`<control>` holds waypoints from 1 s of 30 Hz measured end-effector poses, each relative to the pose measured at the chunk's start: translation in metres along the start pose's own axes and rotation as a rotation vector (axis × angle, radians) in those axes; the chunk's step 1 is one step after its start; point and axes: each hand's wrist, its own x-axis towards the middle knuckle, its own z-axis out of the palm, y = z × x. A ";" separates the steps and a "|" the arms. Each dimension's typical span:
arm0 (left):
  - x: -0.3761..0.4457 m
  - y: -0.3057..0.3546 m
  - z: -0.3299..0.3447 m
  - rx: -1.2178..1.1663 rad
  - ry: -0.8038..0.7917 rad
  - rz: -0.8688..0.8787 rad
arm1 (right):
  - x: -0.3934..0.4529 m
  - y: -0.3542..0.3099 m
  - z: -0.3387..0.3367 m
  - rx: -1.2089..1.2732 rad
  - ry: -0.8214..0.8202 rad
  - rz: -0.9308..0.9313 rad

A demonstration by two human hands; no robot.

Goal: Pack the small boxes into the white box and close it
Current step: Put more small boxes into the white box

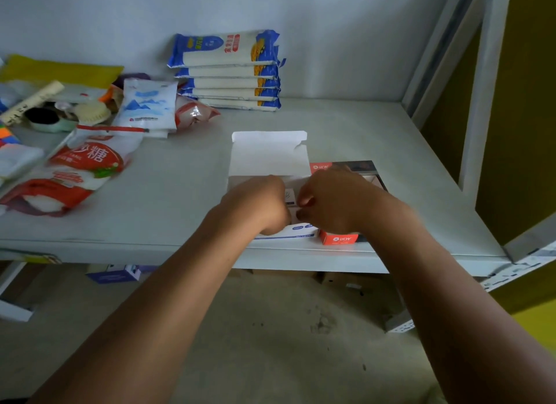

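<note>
The white box (268, 153) stands near the front edge of the grey shelf, its lid flap raised and tilted back. My left hand (258, 203) and my right hand (332, 202) are both curled over its open top, fingers closed on a small white box (289, 197) with purple print between them. The white box's front face (296, 231) with blue labels shows below my left hand. What lies inside the box is hidden by my hands.
An orange and dark flat box (349, 238) lies right of the white box under my right wrist. Sugar bags (87, 165) and clutter fill the left side. Stacked noodle packs (230, 72) stand at the back wall. A shelf post (484, 108) rises on the right.
</note>
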 end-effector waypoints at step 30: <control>-0.007 -0.015 -0.013 -0.830 0.203 0.150 | -0.007 0.009 -0.007 0.387 0.160 -0.055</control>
